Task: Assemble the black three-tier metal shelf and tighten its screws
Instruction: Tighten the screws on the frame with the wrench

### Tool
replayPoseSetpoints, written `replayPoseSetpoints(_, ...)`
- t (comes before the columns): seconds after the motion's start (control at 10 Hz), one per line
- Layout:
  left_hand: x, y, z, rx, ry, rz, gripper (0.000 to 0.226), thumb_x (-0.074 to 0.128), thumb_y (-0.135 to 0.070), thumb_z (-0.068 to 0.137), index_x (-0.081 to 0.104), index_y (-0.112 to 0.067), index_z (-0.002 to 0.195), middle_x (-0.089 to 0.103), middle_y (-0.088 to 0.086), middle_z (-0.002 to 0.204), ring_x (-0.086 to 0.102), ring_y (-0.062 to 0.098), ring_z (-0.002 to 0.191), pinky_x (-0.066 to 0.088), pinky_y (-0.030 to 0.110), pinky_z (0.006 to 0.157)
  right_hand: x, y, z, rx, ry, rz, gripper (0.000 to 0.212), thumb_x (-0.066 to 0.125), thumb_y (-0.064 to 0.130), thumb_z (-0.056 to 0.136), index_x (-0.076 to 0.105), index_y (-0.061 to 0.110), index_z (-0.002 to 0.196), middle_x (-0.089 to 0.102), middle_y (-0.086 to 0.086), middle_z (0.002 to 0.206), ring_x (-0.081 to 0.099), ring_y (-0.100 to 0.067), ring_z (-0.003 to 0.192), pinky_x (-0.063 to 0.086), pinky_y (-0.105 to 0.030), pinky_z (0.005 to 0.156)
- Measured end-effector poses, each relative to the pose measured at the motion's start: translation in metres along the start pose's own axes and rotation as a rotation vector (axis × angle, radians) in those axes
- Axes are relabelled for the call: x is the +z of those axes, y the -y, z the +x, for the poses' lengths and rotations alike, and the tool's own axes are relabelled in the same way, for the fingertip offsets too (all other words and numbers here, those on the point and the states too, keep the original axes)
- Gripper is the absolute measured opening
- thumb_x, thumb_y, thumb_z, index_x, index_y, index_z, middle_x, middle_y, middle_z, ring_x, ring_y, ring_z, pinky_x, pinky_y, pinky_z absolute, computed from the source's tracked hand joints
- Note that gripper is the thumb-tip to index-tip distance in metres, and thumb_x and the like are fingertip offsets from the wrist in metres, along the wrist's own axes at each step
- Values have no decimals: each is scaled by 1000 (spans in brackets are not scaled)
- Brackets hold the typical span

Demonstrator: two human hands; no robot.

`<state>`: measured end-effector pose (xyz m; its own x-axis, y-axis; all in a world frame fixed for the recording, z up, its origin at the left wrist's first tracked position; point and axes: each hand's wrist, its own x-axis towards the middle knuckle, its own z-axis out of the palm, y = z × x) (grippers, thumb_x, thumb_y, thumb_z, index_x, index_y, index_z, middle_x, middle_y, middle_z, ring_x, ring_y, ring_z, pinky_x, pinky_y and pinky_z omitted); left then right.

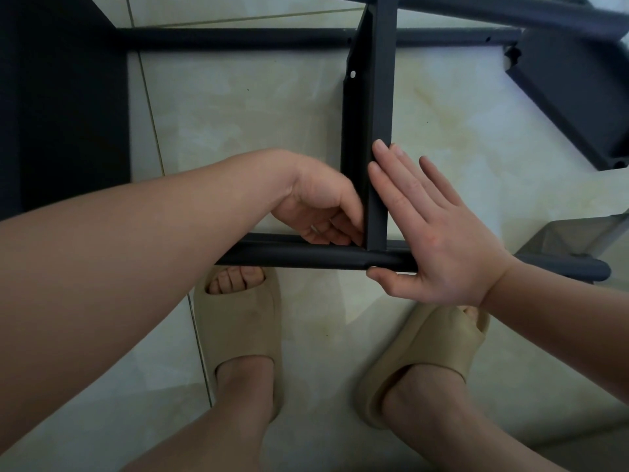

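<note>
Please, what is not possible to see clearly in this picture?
Head view only.
Left hand: fingertips hidden behind the angle bar; a screw there cannot be told.
Tube: right of the joint, covered by the right hand.
Black panel: cut off by the right edge.
Dark sheet: cut off by the left edge.

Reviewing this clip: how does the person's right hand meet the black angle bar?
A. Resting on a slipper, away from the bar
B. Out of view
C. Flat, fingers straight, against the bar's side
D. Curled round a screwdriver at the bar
C: the right hand lies open with its fingers straight along the right side of the black angle bar, its thumb at the near edge of the round tube; it holds no tool.
</note>
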<state>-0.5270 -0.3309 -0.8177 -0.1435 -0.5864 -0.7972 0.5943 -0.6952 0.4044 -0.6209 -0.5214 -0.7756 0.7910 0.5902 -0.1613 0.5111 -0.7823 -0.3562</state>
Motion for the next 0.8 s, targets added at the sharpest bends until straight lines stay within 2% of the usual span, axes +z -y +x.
replayPoseSetpoints(0.2,1,2,3,-42,-1,43,17,61,-16,93,67,-16,109,68,0,96,59,18,96,46,31,84,0,-1,0,-2,-3,-2,102,56,60,86,19,-2,158,9,-18,168,7,-31,157,17,-57,124)
replayPoseSetpoints(0.3,-1,1,2,-29,8,1,12,60,-10,92,69,-14,98,68,0,87,61,15,83,47,28,79,1,-1,0,-1,-4,1,102,56,60,86,19,-1,158,9,-18,168,7,-31,157,17,-56,124)
replayPoseSetpoints(0.4,-2,2,0,-14,29,-28,14,58,-11,92,72,-15,95,70,0,91,63,14,85,47,30,82,0,-1,0,-1,-5,1,102,56,60,86,20,-2,158,9,-18,168,8,-31,157,17,-56,124)
replayPoseSetpoints(0.5,0,3,1,4,-10,32,12,61,-15,93,71,-16,99,71,-1,91,63,16,87,49,29,77,0,0,0,1,-1,0,102,56,60,85,20,-2,158,9,-18,168,8,-31,157,18,-56,124)
replayPoseSetpoints(0.6,2,4,2,13,-30,48,10,61,-12,93,70,-16,96,70,-2,84,63,14,78,49,28,74,0,0,0,-1,-2,1,102,56,60,85,20,-2,158,10,-19,168,8,-31,157,18,-57,123)
replayPoseSetpoints(0.7,1,4,1,20,-5,3,13,58,-7,93,70,-14,95,69,0,85,60,13,78,48,28,78,0,1,0,1,0,3,102,57,60,85,20,-2,158,10,-19,168,8,-31,157,18,-57,124)
replayPoseSetpoints(0.8,0,6,0,32,16,-30,16,57,-7,93,70,-12,101,70,2,92,61,16,86,47,30,83,0,0,0,2,-3,-2,102,56,60,85,20,-2,158,10,-19,168,8,-31,157,18,-56,124)
